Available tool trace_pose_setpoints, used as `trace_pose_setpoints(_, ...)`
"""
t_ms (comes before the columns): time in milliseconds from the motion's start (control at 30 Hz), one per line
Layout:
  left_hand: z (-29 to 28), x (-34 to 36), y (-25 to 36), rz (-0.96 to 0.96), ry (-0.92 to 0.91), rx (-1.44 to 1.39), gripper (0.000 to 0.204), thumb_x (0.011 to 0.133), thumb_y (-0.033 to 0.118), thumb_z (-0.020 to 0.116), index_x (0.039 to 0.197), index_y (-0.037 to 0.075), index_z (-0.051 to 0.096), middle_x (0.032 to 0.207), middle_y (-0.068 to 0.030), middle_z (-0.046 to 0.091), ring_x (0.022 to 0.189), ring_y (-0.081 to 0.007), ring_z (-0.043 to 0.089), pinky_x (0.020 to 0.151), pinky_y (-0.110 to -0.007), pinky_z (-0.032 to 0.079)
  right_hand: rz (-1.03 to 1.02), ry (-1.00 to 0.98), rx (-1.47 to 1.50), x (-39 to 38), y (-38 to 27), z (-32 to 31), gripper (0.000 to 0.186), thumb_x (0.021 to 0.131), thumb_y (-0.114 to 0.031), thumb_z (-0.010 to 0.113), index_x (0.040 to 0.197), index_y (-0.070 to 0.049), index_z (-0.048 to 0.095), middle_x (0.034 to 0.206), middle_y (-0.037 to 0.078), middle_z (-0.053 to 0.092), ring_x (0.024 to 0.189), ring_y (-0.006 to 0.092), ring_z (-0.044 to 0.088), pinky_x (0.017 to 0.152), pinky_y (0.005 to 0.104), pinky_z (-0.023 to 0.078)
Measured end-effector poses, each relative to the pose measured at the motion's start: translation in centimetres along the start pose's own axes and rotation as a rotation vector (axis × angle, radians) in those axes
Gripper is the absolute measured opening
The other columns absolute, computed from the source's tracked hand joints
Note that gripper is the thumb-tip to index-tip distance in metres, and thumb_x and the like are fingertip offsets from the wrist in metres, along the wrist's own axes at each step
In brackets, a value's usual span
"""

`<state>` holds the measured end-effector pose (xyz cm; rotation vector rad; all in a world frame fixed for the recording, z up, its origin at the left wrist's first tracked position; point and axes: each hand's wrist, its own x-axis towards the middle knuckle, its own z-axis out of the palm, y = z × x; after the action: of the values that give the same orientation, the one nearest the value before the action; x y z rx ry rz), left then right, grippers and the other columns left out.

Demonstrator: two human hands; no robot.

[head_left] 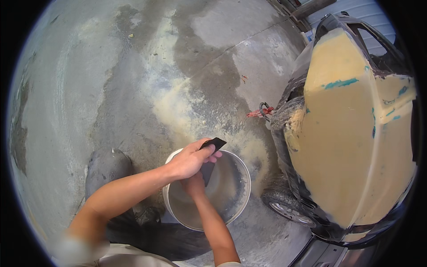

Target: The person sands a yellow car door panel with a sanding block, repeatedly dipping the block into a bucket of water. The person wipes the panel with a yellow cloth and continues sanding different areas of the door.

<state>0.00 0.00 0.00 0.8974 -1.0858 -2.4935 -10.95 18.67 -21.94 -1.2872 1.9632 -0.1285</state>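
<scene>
My left hand (190, 161) is closed on a thin black sheet (216, 143), possibly sandpaper, whose bent end sticks out past the thumb. Just below it, over the opening of a white-rimmed bucket (247, 175), my right hand (194, 184) grips the lower, greyer part of what looks like the same sheet. My left hand and wrist partly cover the right fingers. Cloudy greyish liquid appears to be in the bucket.
On the right stands a car body panel (338, 129) coated in tan filler with teal streaks. Its tyre (284, 200) is close to the bucket. A red, frayed piece (260, 112) juts from the car's edge. Pale dust and damp patches mark the concrete floor (129, 80).
</scene>
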Motion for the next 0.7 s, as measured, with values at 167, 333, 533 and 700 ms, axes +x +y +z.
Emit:
trace_pose_setpoints(167, -1.1, -3.4, 1.9, 0.052, -0.015, 0.069, 0.032, 0.105, 0.018, 0.045, 0.127, -0.002, 0.056, 0.115, -0.0100, 0.066, 0.106, -0.0172, 0.058, 0.101, -0.033, 0.044, 0.136, 0.022, -0.024, 2.7, 1.5, 1.4, 0.081, 0.084, -0.044, 0.070, 0.148, -0.013, 0.031, 0.151, 0.019, 0.030, 0.139, 0.0396, 0.032, 0.109, 0.0580, 0.031)
trace_pose_setpoints(333, -1.9, -3.9, 0.6, -0.033, 0.003, -0.083, 0.033, 0.104, 0.017, 0.045, 0.130, -0.002, 0.054, 0.115, -0.0122, 0.066, 0.105, -0.0184, 0.060, 0.099, -0.034, 0.045, 0.280, -0.239, 0.071, 2.5, 0.9, 7.1, 0.069, 0.085, -0.039, 0.068, 0.140, -0.009, 0.042, 0.141, 0.018, 0.041, 0.131, 0.0351, 0.041, 0.104, 0.0506, 0.036)
trace_pose_setpoints(533, -2.2, -5.5, -0.5, -0.184, -0.012, -0.031, 0.040, 0.106, 0.025, 0.043, 0.134, -0.001, 0.052, 0.118, -0.0107, 0.066, 0.107, -0.0160, 0.059, 0.099, -0.033, 0.044, 0.429, -0.493, 0.378, -3.2, -0.4, -0.3, 0.054, 0.085, -0.032, 0.066, 0.131, -0.005, 0.054, 0.129, 0.016, 0.054, 0.122, 0.0296, 0.051, 0.098, 0.0417, 0.042)
trace_pose_setpoints(700, -0.4, -8.0, -1.1, -0.479, 0.112, -0.283, 0.039, 0.101, 0.029, 0.047, 0.108, -0.004, 0.066, 0.098, -0.0109, 0.069, 0.084, -0.0189, 0.064, 0.078, -0.033, 0.049, 0.490, -0.140, 0.558, -14.6, -10.8, -17.0, 0.032, 0.083, -0.014, 0.063, 0.109, 0.004, 0.066, 0.103, 0.008, 0.063, 0.098, 0.0168, 0.059, 0.087, 0.0270, 0.043)
